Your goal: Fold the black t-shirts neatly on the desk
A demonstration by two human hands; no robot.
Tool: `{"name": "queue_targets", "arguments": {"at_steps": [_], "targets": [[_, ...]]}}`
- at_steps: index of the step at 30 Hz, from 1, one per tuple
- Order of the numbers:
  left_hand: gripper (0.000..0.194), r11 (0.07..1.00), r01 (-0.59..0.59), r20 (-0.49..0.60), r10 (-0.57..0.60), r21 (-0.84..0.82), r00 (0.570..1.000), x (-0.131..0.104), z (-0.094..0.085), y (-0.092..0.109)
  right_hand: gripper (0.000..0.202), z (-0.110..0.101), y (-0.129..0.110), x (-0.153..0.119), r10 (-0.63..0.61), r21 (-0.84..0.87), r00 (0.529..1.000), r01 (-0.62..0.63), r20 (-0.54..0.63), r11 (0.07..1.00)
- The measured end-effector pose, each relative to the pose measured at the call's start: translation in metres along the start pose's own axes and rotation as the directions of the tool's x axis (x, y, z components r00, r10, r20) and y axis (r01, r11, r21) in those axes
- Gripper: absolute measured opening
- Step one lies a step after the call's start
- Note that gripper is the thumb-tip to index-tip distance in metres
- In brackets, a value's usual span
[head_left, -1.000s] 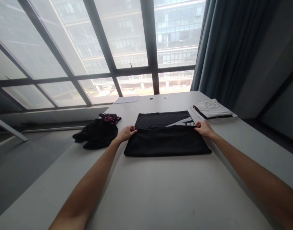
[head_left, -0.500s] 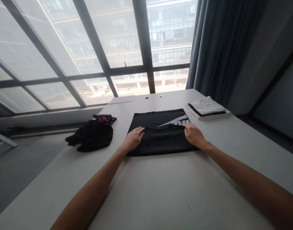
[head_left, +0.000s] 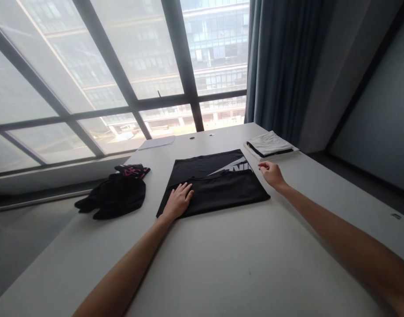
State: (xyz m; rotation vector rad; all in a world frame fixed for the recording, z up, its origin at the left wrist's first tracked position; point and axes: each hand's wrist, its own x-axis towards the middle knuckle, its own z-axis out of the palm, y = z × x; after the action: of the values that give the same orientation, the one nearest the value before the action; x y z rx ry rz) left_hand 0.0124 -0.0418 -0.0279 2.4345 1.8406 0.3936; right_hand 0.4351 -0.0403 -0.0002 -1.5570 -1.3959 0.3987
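A black T-shirt [head_left: 222, 193] with a grey-white printed logo lies on the table in front of me. Its near part is folded over, so the print is partly covered. My left hand [head_left: 178, 200] rests flat on the left side of the folded part, fingers spread. Just off the shirt's right edge is my right hand [head_left: 272, 174], its fingers curled together with nothing visible in them.
The white table [head_left: 202, 264] reaches toward the windows. At the left edge sits a crumpled black garment [head_left: 114, 196] with pink marks on one part. Folded white and black clothes [head_left: 271, 145] lie at the back right, papers [head_left: 156, 142] at the back left.
My right hand has let go of the folded edge and moved off the shirt to the right. My left hand now lies flatter on the cloth. The view has turned slightly right.
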Motion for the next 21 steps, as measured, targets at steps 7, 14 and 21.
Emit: {"name": "queue_targets", "arguments": {"at_steps": [7, 14, 21], "targets": [[0.052, 0.998, 0.005, -0.001, -0.005, 0.056, 1.0, 0.002, -0.001, 0.0, 0.033, -0.041, 0.027, -0.041, 0.058, -0.152, 0.896, 0.011, 0.441, 0.988], [0.041, 0.984, -0.168, -0.144, 0.176, 0.065, 0.974, -0.002, -0.022, 0.07, 0.031, -0.06, 0.026, -0.058, 0.041, -0.062, 0.822, -0.006, 0.568, 0.998], [0.033, 0.812, -0.531, -0.116, 0.519, -0.241, 0.847, 0.019, 0.014, 0.205, 0.028, -0.057, 0.024, -0.059, 0.005, -0.052, 0.842, 0.027, 0.54, 0.998]]}}
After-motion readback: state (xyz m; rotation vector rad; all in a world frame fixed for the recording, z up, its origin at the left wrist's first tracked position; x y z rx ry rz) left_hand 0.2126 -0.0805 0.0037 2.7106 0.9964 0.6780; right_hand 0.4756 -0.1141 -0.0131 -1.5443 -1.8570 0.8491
